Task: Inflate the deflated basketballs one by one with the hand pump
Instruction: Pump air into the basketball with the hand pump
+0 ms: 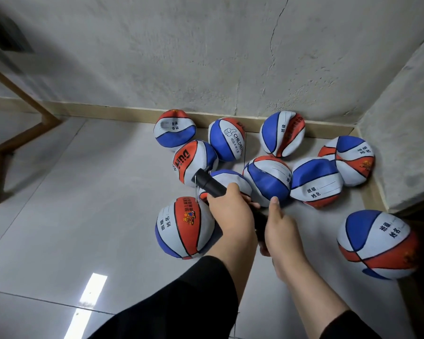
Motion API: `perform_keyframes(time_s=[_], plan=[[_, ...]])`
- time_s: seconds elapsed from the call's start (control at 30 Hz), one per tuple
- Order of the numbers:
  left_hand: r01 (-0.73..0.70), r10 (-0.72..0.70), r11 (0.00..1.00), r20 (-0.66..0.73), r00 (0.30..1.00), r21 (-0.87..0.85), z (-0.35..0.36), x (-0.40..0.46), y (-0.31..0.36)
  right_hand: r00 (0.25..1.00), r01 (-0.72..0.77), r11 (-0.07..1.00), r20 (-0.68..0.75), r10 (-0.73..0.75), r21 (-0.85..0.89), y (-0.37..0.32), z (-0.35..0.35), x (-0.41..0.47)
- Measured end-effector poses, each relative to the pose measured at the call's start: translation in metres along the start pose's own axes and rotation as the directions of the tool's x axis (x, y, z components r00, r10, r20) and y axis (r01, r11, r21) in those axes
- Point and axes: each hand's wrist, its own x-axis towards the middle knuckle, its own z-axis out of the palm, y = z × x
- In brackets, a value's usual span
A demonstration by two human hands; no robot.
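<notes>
Gripping the black hand pump [212, 185] with both hands, left hand [227, 211] on barrel, right hand [280, 231] on handle (needle unseated), above the deflated basketballs [267, 182] on the floor; next, likely picking one valve.

Single head-worn view, wide-angle, looking forward and steeply down from above the person's own forearms. The two forearms enter from the bottom edge, and the left hand [230, 214] and right hand [283, 231] sit just below frame centre, close to the lens. The floor [59, 216] fills the lower and left parts; the balls [267, 182] lie in the middle distance, right of centre. The view faces a room corner: one wall [181, 57] spans the top, a second wall [406, 143] closes the right edge. Straight edges bow toward the margins. No second view is present, so there is no shared part of the scene.
</notes>
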Motion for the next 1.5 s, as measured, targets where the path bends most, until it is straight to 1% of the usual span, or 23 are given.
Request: perform_keyframes(time_s=[0.13,0.2,0.3,0.43,0.53,0.67,0.77,0.83,0.9,1.03,1.17,1.33,1.4,1.5], plan=[[-0.007,0.008,0.999,0.027,1.000,-0.044,0.000,-0.004,0.010,0.999,0.034,0.999,0.024,-0.034,-0.029,0.003,-0.003,0.002],[-0.060,0.057,0.994,-0.035,0.998,-0.095,-0.003,0.008,0.024,1.000,0.001,1.000,0.012,-0.001,-0.002,0.010,-0.010,0.004],[-0.116,0.110,0.992,-0.109,0.988,-0.052,-0.011,0.030,0.044,0.997,-0.075,0.997,-0.018,0.076,0.035,0.026,-0.026,0.005],[-0.092,0.088,0.995,-0.087,0.992,-0.041,-0.013,0.030,0.039,0.996,-0.088,0.996,-0.019,0.088,0.026,0.023,-0.022,0.004],[-0.055,0.048,0.996,-0.090,0.995,-0.070,-0.010,0.015,0.027,0.999,-0.031,0.999,-0.018,0.031,-0.008,0.009,-0.010,0.006],[-0.025,0.023,0.995,-0.025,0.999,-0.098,-0.001,-0.003,0.020,0.999,0.032,0.999,-0.021,-0.033,-0.037,0.003,0.005,0.009],[-0.007,0.008,0.997,0.011,1.000,-0.074,0.000,-0.005,0.011,0.998,0.057,0.997,-0.038,-0.059,-0.049,0.005,0.009,0.009],[0.010,-0.008,0.995,0.018,1.000,-0.097,-0.001,-0.004,0.014,0.997,0.072,0.997,-0.006,-0.073,-0.040,0.003,0.008,0.009],[-0.007,0.006,0.996,-0.008,1.000,-0.094,-0.003,-0.001,0.025,0.996,0.082,0.996,0.030,-0.081,-0.037,0.002,0.003,0.008],[-0.058,0.052,0.993,-0.063,0.997,-0.101,-0.012,0.023,0.047,0.999,-0.053,0.998,-0.011,0.053,0.027,0.019,-0.023,0.009],[-0.074,0.069,0.995,-0.080,0.994,-0.069,-0.020,0.034,0.045,0.996,-0.090,0.995,-0.011,0.091,0.042,0.027,-0.028,0.007],[-0.063,0.062,0.998,-0.052,0.997,-0.020,-0.007,0.013,0.028,0.988,-0.154,0.985,0.017,0.153,0.080,0.015,-0.011,0.007],[-0.061,0.060,0.998,-0.038,0.997,-0.020,-0.003,0.005,0.026,0.990,-0.141,0.987,0.029,0.139,0.072,0.008,-0.003,0.005],[-0.033,0.033,0.998,0.000,0.999,-0.049,0.003,0.002,0.022,0.998,-0.052,0.999,0.027,0.052,0.005,-0.002,0.008,0.008]])
